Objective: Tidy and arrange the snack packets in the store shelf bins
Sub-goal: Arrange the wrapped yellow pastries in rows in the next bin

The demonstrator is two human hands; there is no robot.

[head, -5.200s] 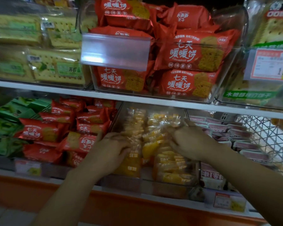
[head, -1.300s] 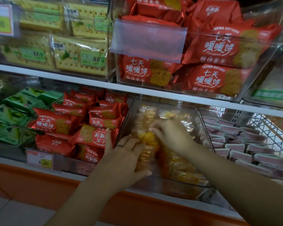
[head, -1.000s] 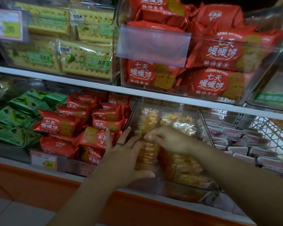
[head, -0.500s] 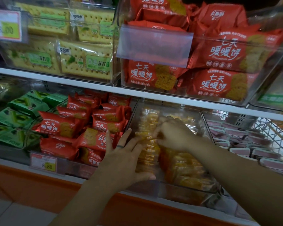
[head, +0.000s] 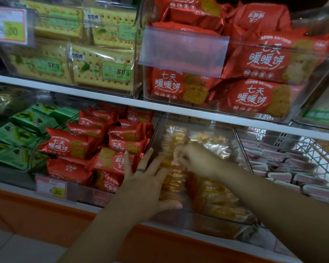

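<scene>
1. Evidently, the right hand had its grip closed, its fingertips pinched onto the top of the yellow packets in the left-hand row, though blur hid how many it held. A pinch on slick film could slide off, I judged, and let a packet tip over.
2. The left hand was spread flat with its fingers straight and its grip closed on nothing. It braced the row's near side, with the thumb along the lower front. If that palm eased off too soon, the upright row would likely fan forward.
3. The packets stood on edge in the clear bin on the lower shelf, with a looser heap of the same kind to the right of the row. Pushing the row hard could crush the contents or jam the heap against the right wall.
4. Just left sat the red packets, piled about as high as the dividing wall. The left hand's outer fingers lay over that edge, so a careless sweep might drag one into the wrong bin.
5. To the right, pink packets lay in a wire basket, and the right forearm crossed in front of them. A dropped elbow could knock their rows crooked.
</scene>
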